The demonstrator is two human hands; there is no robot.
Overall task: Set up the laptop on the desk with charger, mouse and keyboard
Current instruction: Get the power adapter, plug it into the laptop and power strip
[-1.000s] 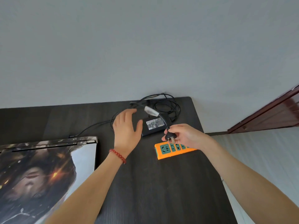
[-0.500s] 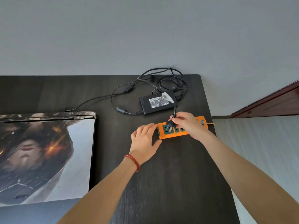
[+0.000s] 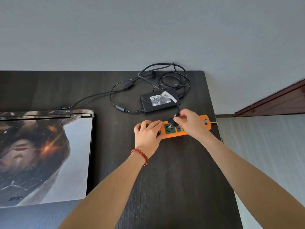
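Observation:
A closed laptop [image 3: 44, 156] with a printed picture on its lid lies at the left of the dark desk [image 3: 165, 179]. The black charger brick [image 3: 159, 100] sits near the desk's far right corner, its cables [image 3: 165, 75] looped behind it. One cable runs to the laptop's back edge. An orange power strip [image 3: 204, 122] lies in front of the brick. My right hand [image 3: 189, 124] pinches the black plug [image 3: 171, 122] just over the strip's leftmost socket. My left hand [image 3: 148, 134] rests flat against the strip's left end with fingers straight.
A grey wall rises behind the desk. The desk's right edge runs close past the power strip, with pale floor and a dark red wooden frame [image 3: 272, 103] beyond it. A thin orange cord leaves the strip's right end.
My left hand came off the charger brick and moved to the strip's left end. My right hand brought the plug down onto the leftmost socket. The view tilted down.

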